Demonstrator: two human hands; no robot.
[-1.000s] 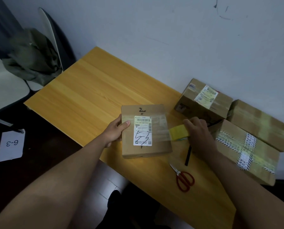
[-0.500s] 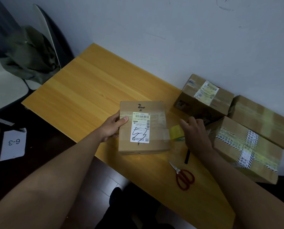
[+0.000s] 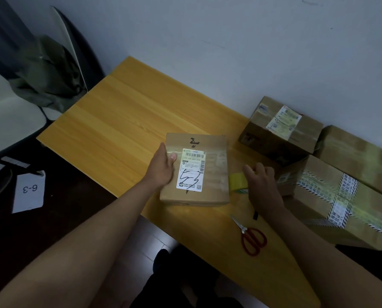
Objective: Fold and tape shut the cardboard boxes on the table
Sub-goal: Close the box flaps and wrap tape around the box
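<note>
Yellow wooden table (image 3: pixel 119 121) is set against a pale wall. Near its front edge, the small cardboard box (image 3: pixel 210 174) is pinned by the left hand (image 3: pixel 161 170), thumb on top. Just beside the box, a tape roll (image 3: pixel 237 182) is gripped by the right hand (image 3: pixel 262 183); red scissors (image 3: pixel 252 238) are seen nearby.

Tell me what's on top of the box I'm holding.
On the box: a white shipping label, clear tape across it, and your left hand's thumb. Its contents are hidden.
</note>
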